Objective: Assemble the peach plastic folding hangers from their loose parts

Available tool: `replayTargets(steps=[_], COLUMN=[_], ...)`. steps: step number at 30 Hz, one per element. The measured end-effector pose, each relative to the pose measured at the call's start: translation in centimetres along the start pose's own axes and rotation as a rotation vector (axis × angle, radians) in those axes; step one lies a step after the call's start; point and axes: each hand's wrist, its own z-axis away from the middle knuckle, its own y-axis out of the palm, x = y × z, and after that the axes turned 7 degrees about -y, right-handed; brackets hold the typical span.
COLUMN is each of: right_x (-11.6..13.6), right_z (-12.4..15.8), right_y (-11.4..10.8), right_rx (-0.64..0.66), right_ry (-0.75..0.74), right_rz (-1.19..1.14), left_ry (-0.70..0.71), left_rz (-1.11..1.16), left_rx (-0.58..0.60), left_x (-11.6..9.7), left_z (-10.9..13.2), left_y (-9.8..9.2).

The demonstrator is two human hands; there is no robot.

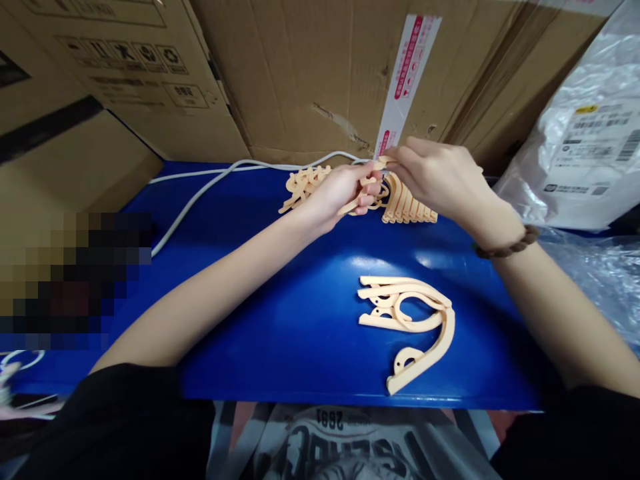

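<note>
1. Head view: the left hand (350, 190) closes its fingers around a cream part (380, 164), thumb on top, above the far side of the blue table (280, 293)
2. The right hand (435, 167) meets it from the other side, fingertips pinching the end of the part, which sits between both hands
3. A slim cream bar (351, 205) juts out below the left fingers; whether it belongs to the same part I cannot tell
4. Just behind the left hand lies a jumbled heap (303, 183) of similar cream pieces, and under the right hand a neat row (409, 205), side by side
5. Nearer the person, well apart from the hands, a cream hanger set (417, 303) lies on the table, its bars spread around a curved hook
6. A white cable (200, 193) runs behind the heap, before a taped box (310, 80); a labelled bag (575, 133) stands at the right
</note>
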Motion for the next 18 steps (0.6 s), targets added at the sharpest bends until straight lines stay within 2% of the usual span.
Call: replayTargets(steps=[5,10,15,18], right_x=[-0.2,-0.4,-0.3,-0.2], right_z=[0.1,-0.3,-0.6,-0.6], right_y=[1.6,3.6,3.2,2.2], right_rx=[0.025,0.024,-0.017,-0.022], right_ry=[0.009,0.074,0.12,0.135], right_rz=[0.076,0.014,-0.143,-0.276], left_ry=[-0.007,0.058,0.259,0.316], left_rz=[-0.006,-0.207,-0.384,-0.439], left_rx=[-0.072,-0.264,-0.327,-0.341], left_x=[0.2,1.1,2.6,2.8], left_z=[0.1,0.3,-0.2,-0.4], left_y=[1.0,2.3,1.5,1.0])
